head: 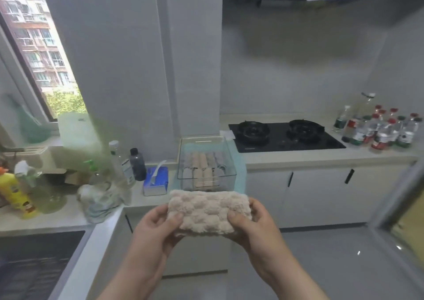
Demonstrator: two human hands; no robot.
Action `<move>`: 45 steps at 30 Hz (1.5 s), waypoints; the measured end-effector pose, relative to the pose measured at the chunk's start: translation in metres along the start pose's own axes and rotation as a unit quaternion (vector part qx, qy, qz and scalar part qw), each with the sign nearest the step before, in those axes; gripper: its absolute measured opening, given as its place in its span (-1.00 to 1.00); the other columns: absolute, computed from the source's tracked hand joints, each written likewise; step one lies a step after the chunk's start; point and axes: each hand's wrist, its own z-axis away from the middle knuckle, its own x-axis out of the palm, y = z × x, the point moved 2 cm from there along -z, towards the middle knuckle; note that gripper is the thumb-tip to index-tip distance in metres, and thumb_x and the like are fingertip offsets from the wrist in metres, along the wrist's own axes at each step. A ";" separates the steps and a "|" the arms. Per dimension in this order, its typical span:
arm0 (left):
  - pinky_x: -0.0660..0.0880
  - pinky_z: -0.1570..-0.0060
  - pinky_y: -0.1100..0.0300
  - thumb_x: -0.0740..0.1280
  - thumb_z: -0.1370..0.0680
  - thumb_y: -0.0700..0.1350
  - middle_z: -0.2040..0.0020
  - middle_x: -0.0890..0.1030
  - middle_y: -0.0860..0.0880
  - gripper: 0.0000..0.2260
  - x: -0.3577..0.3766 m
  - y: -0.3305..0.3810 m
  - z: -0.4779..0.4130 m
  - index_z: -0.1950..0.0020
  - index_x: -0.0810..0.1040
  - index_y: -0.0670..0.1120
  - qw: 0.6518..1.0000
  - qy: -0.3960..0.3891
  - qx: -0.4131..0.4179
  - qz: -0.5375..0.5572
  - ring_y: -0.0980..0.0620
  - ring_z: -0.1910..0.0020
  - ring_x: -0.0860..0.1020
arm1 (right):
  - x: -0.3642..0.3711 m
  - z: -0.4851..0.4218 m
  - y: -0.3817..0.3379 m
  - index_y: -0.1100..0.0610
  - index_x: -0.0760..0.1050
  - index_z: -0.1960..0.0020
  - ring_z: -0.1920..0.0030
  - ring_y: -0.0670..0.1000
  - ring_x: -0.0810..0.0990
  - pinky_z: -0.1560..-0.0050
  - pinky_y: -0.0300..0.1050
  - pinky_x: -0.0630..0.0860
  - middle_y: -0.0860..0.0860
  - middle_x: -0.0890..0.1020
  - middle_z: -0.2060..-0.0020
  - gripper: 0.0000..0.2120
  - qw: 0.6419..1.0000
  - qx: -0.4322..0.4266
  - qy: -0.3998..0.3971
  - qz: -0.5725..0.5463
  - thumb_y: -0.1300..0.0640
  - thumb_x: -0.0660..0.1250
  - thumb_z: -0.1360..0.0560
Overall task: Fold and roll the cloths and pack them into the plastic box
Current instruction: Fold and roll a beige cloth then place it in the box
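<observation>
Above the surface (298, 159), I see my left hand (158, 226) and right hand (254, 221) gripping a folded cream cloth (207, 211); the plastic box (206, 162) looks nearly full of rolls.

The left hand (156, 226) and right hand (254, 221) are bare, as are both forearms (137, 270).

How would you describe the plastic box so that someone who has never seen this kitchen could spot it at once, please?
Find the black two-burner hob set in the counter; just left of it, at the foot of the grey pillar, stands the plastic box. It is see-through, with rows of rolled grey and beige cloths inside, unlike the blue box on its left.
</observation>
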 end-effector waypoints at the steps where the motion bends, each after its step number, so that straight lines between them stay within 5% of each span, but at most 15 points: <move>1: 0.62 0.28 0.20 0.35 -0.30 -0.29 0.13 0.69 -0.19 -0.65 0.003 -0.003 -0.015 -0.08 0.53 -0.31 1.000 -0.003 -0.005 -0.001 -0.02 0.25 0.67 | -0.005 -0.014 -0.002 0.23 0.47 -0.13 0.08 0.16 0.66 -0.04 0.15 0.60 0.21 0.68 0.01 -0.64 1.000 0.001 0.005 0.001 0.37 0.45 -0.37; 5: 0.61 0.29 0.19 0.62 -0.06 -0.14 0.13 0.69 -0.18 -0.37 0.014 -0.014 -0.085 -0.07 0.54 -0.28 1.000 0.000 -0.024 0.002 -0.01 0.23 0.67 | -0.019 -0.078 -0.007 0.18 0.47 -0.10 0.12 0.12 0.67 0.15 -0.02 0.61 0.16 0.70 0.07 -0.58 1.000 0.003 0.024 0.013 0.28 0.44 -0.26; 12: 0.61 0.32 0.13 0.26 -0.48 -0.37 0.18 0.68 -0.14 -0.82 0.024 -0.033 -0.227 -0.06 0.50 -0.21 0.999 0.011 -0.039 0.033 -0.01 0.24 0.67 | -0.026 -0.206 -0.019 0.16 0.47 -0.07 0.10 0.06 0.68 0.05 0.00 0.61 0.08 0.70 0.08 -0.60 0.996 0.027 0.013 0.078 0.23 0.42 -0.25; 19: 0.62 0.29 0.10 0.20 -0.53 -0.38 0.12 0.68 -0.15 -0.79 0.044 -0.045 -0.351 -0.07 0.54 -0.19 0.996 -0.032 -0.082 0.012 -0.04 0.18 0.67 | -0.045 -0.301 -0.030 0.10 0.45 -0.10 0.03 0.06 0.63 0.03 -0.04 0.56 0.13 0.64 -0.06 -0.55 0.983 0.069 -0.038 0.165 0.17 0.48 -0.25; 23: 0.62 0.29 0.09 0.19 -0.52 -0.37 0.09 0.67 -0.20 -0.80 0.060 -0.058 -0.402 -0.06 0.55 -0.23 0.990 -0.062 -0.124 -0.005 -0.06 0.18 0.67 | -0.057 -0.354 -0.041 -0.06 0.47 -0.22 -0.12 -0.04 0.61 -0.08 -0.09 0.55 -0.01 0.56 -0.21 -0.45 0.981 0.062 -0.059 0.173 -0.01 0.47 -0.25; 28: 0.59 0.11 -0.04 0.27 -0.47 -0.26 -0.09 0.61 -0.31 -0.74 0.077 -0.071 -0.440 -0.14 0.57 -0.25 0.980 -0.110 -0.166 -0.025 -0.19 0.02 0.62 | -0.054 -0.404 -0.044 -0.26 0.43 -0.28 -0.17 0.04 0.60 -0.16 0.11 0.56 -0.03 0.57 -0.21 -0.45 0.958 0.085 -0.156 0.224 0.13 0.40 -0.36; 31: 0.50 -0.01 -0.12 0.32 -0.46 -0.23 -0.11 0.59 -0.34 -0.73 0.076 -0.072 -0.460 -0.14 0.60 -0.24 0.975 -0.126 -0.166 -0.079 -0.25 -0.01 0.58 | -0.060 -0.428 -0.050 -0.19 0.44 -0.29 -0.11 0.05 0.63 -0.03 -0.02 0.59 0.03 0.62 -0.14 -0.52 0.946 0.112 -0.194 0.234 0.14 0.39 -0.42; 37: 0.56 -0.01 -0.06 0.39 -0.45 -0.16 -0.09 0.64 -0.22 -0.75 0.075 -0.088 -0.478 -0.12 0.65 -0.13 0.964 -0.149 -0.190 -0.114 -0.18 -0.02 0.60 | -0.062 -0.456 -0.035 -0.16 0.44 -0.13 0.09 0.04 0.68 0.16 -0.06 0.62 0.00 0.65 0.02 -0.66 0.926 0.118 -0.100 0.344 0.17 0.36 -0.44; 40: 0.55 -0.01 -0.07 0.26 -0.59 -0.06 0.05 0.68 -0.14 -0.80 0.062 -0.107 -0.484 0.01 0.64 -0.11 0.969 -0.102 -0.156 -0.160 -0.12 0.05 0.63 | -0.063 -0.454 -0.030 -0.19 0.41 -0.10 0.12 0.02 0.66 0.23 -0.11 0.58 -0.06 0.63 0.05 -0.67 0.928 0.103 -0.028 0.358 0.15 0.33 -0.43; 41: 0.54 0.01 -0.06 0.22 -0.61 -0.06 0.13 0.67 -0.10 -0.77 0.050 -0.115 -0.484 0.13 0.63 -0.07 0.955 -0.088 -0.120 -0.255 -0.08 0.10 0.61 | -0.063 -0.452 -0.028 -0.20 0.39 -0.09 0.13 -0.01 0.65 0.24 -0.14 0.57 -0.08 0.63 0.07 -0.67 0.926 0.093 0.002 0.366 0.16 0.32 -0.43; 42: 0.52 0.04 -0.05 0.19 -0.60 -0.05 0.20 0.63 -0.04 -0.74 0.039 -0.123 -0.483 0.21 0.58 -0.05 0.904 -0.141 -0.045 -0.401 -0.03 0.15 0.58 | -0.063 -0.451 -0.026 -0.23 0.38 -0.05 0.15 -0.06 0.64 0.25 -0.19 0.55 -0.09 0.63 0.10 -0.67 0.923 0.080 0.033 0.376 0.16 0.32 -0.43; 43: 0.51 0.07 -0.01 0.16 -0.57 -0.01 0.22 0.60 0.00 -0.75 0.033 -0.131 -0.478 0.21 0.54 -0.04 0.794 -0.266 0.048 -0.544 0.00 0.16 0.55 | -0.062 -0.449 -0.024 -0.24 0.36 -0.01 0.19 -0.12 0.62 0.27 -0.26 0.52 -0.11 0.62 0.13 -0.67 0.916 0.068 0.063 0.390 0.17 0.31 -0.43; 45: 0.50 0.08 0.06 0.11 -0.51 0.05 0.16 0.60 0.00 -0.74 0.032 -0.156 -0.465 0.16 0.52 -0.04 0.541 -0.474 0.198 -0.666 -0.04 0.11 0.53 | -0.056 -0.443 -0.019 -0.25 0.34 0.00 0.26 -0.22 0.57 0.33 -0.39 0.45 -0.16 0.60 0.19 -0.66 0.898 0.048 0.111 0.423 0.16 0.31 -0.42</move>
